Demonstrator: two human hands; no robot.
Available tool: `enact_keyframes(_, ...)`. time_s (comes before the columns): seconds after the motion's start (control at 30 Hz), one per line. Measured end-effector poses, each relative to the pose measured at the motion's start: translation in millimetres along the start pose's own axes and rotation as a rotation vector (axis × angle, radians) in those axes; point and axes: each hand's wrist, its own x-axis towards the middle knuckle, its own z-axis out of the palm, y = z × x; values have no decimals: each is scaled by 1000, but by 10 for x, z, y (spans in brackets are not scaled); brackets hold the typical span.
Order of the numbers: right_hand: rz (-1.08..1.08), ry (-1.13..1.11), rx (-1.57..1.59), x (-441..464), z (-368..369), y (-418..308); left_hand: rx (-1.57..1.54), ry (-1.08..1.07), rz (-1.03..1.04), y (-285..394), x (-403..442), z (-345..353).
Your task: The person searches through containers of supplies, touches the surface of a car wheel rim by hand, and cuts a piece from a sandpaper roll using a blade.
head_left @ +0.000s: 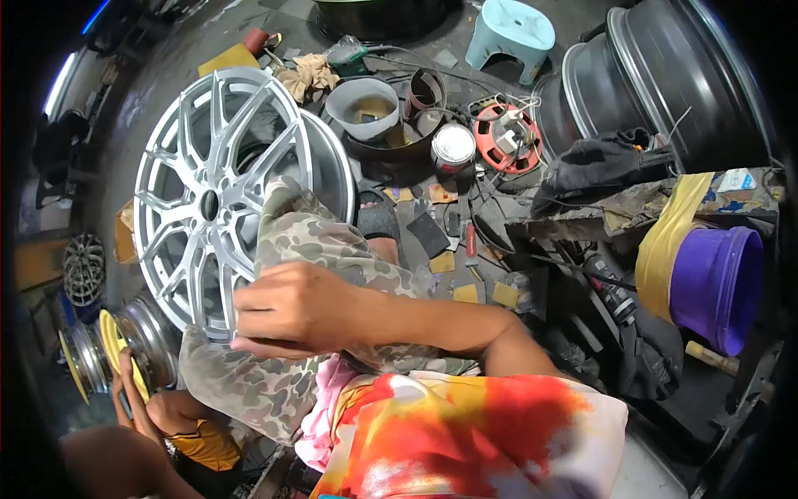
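Note:
My right hand [293, 309] reaches across my lap, its fingers curled closed at the lower right edge of a silver alloy wheel [202, 264]. Whatever those fingers hold, if anything, is hidden. The multi-spoke wheel stands tilted against my camouflage trousers [312, 241], its dark center hole facing me. Part of its rim is covered by my knee and hand. A blurred bare arm shows at the bottom left, but my left hand is not visible. A pink cloth [328, 399] lies at my waist beside my red and yellow shirt.
A grey bucket [341, 104], paint can [454, 146], red cable reel [505, 140] and blue stool [514, 35] stand ahead. Sandpaper pieces litter the floor. At right is a purple rim [715, 287]. Lower left, another person's hand [125, 366] touches a yellow rim [108, 333].

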Motion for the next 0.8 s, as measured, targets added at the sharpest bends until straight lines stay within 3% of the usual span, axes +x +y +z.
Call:
enact_keyframes(0.13,79,140,156,-369,-451,58,-257,-87,119,-20,290,542)
enact_keyframes(0.17,154,191,214,-520,-587,151,-231,-47,-57,340,270,912)
enact_keyframes(0.33,879,332,-213,-1781,-1130,1130,-522,-146,-149,416,-28,2104)
enact_keyframes(0.43,1179,179,-481,-2876,-1385,1507,-147,30,-99,631,-110,2538)
enact_keyframes(0.5,1418,53,-537,-3433,-1406,1537,-135,103,-129,628,-84,2586)
enact_keyframes(0.63,1358,101,-740,-4115,-1047,1571,-135,161,-159,645,-88,2631)
enact_keyframes(0.7,1499,105,-763,-4211,-897,1576,-129,165,-165,658,-81,2636)
enact_keyframes(0.8,1394,204,-757,-4162,-767,1568,-127,173,-168,661,-81,2638)
